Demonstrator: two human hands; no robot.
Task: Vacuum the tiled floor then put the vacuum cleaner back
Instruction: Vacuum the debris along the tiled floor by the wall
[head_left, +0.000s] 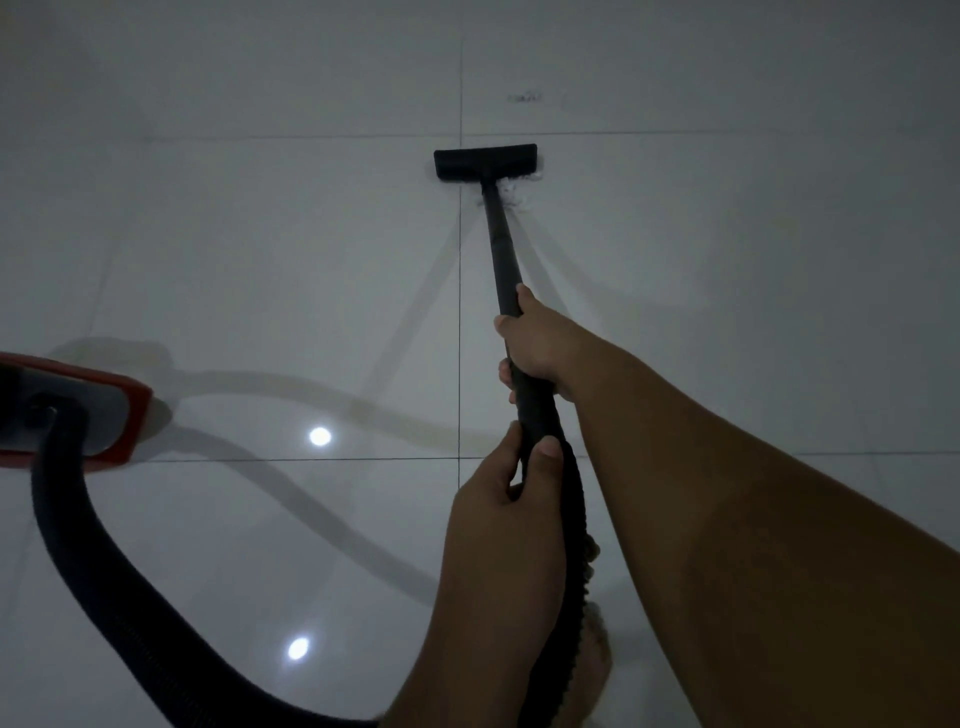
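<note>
A black vacuum wand (500, 244) reaches forward over the glossy white tiled floor (260, 260). Its flat black floor head (486, 164) rests on a tile just past a grout line, with white fluff (514, 189) beside the neck. My right hand (535, 343) grips the wand midway. My left hand (511, 499) holds the lower end where the ribbed black hose (104, 561) begins. The hose loops down and left to the red and grey vacuum body (93, 410) at the left edge.
A small dark smudge of dirt (524, 97) lies on the tile beyond the floor head. My bare foot (592, 670) stands under the hose at the bottom. Two ceiling lights reflect in the tiles at lower left.
</note>
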